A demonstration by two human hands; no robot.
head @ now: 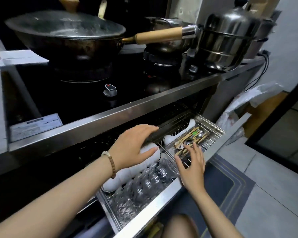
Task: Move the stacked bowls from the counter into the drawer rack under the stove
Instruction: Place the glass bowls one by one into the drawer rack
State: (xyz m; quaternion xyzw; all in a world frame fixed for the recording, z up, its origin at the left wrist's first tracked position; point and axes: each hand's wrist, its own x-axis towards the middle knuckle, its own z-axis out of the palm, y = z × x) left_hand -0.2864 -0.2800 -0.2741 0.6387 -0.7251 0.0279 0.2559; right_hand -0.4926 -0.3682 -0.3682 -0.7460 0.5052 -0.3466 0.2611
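The drawer rack [212,125] under the stove is pulled out. A row of white bowls [122,175] stands on edge along its back, with more white bowls [177,134] further right. My left hand [134,145] lies over the top of the white bowls, fingers and thumb around the end one. My right hand [193,164] hovers with fingers spread over the rack's front, beside a row of clear glass bowls [143,188], holding nothing.
A cutlery tray [191,140] with chopsticks and spoons fills the rack's right part. On the stove above stand a lidded wok [65,35], a small pot [167,43] and a steel steamer [229,40]. A striped mat [227,182] covers the floor; my knee [179,227] is below.
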